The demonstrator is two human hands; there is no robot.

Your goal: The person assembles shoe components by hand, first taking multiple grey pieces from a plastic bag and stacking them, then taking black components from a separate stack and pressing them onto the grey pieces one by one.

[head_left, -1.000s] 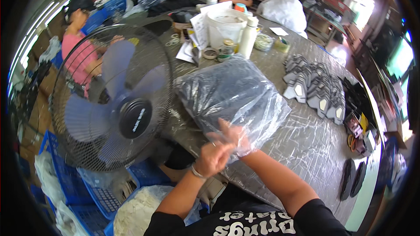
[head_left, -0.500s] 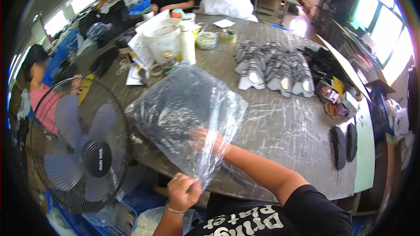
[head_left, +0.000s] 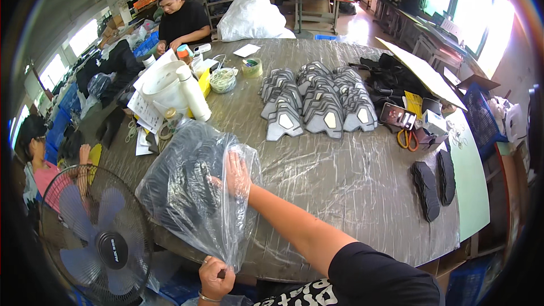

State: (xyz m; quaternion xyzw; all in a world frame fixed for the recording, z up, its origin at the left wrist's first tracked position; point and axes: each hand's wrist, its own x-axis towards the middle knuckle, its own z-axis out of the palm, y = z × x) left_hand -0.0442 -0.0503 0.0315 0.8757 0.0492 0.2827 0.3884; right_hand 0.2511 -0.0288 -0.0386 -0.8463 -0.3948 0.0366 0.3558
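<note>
A clear plastic bag (head_left: pixel 241 221) full of black, ridged pieces (head_left: pixel 190 187) lies at the left front of the table. My right hand (head_left: pixel 237 174) reaches into the bag's mouth, its fingers stretched out flat against the black pieces, with film showing around it. Below, at the table's front edge, my left hand (head_left: pixel 216 279) is closed on the lower edge of the bag's film. Exactly how the black pieces are stacked is blurred by the shiny plastic.
Grey molded pads (head_left: pixel 283 124) stand in rows at the table's middle. Two black strips (head_left: pixel 426 191) and orange-handled scissors (head_left: pixel 407 140) lie right. A white bucket (head_left: pixel 164 88) and bottle (head_left: pixel 194 95) stand behind the bag. A fan (head_left: pixel 113 249) is left; two people work beyond.
The bag has shifted left in view and lies lower. My right hand has gone from a blurred reach to lying flat on the black pieces; my left hand keeps its hold.
</note>
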